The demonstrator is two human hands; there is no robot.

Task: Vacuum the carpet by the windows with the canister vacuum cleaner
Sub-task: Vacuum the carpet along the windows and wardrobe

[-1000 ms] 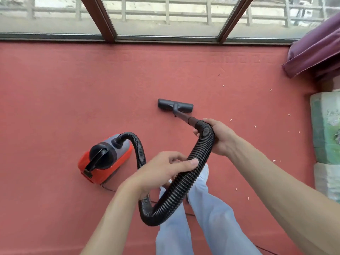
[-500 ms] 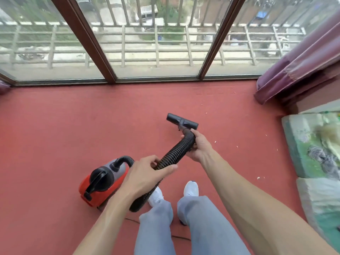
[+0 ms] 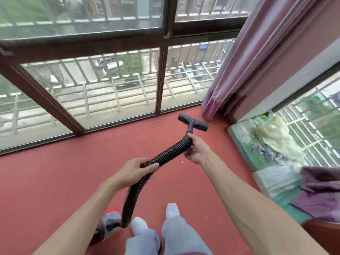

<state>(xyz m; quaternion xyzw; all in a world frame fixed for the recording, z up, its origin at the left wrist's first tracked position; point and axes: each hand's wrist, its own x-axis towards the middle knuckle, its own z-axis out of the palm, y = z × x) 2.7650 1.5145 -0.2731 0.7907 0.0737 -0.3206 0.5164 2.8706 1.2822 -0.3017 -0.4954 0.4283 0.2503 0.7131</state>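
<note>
A black ribbed hose [image 3: 171, 153] runs from the red canister vacuum [image 3: 108, 225], which sits low by my left arm and is partly hidden by it. My left hand [image 3: 137, 169] is closed around the hose's middle. My right hand [image 3: 195, 150] grips the hose's upper end just below the black T-shaped nozzle [image 3: 192, 122]. The nozzle is held up off the red carpet [image 3: 64, 172], pointing toward the corner by the windows [image 3: 114, 89].
A purple curtain [image 3: 239, 61] hangs in the right corner. Folded bedding and a mattress [image 3: 272, 148] lie along the right wall under a second window. My feet in white shoes [image 3: 173, 210] stand on the carpet. Small white specks dot the carpet near the bedding.
The view has tilted up toward the windows and turned right. The nozzle has lifted off the carpet and swung toward the curtain corner. The canister now lies behind my left arm.
</note>
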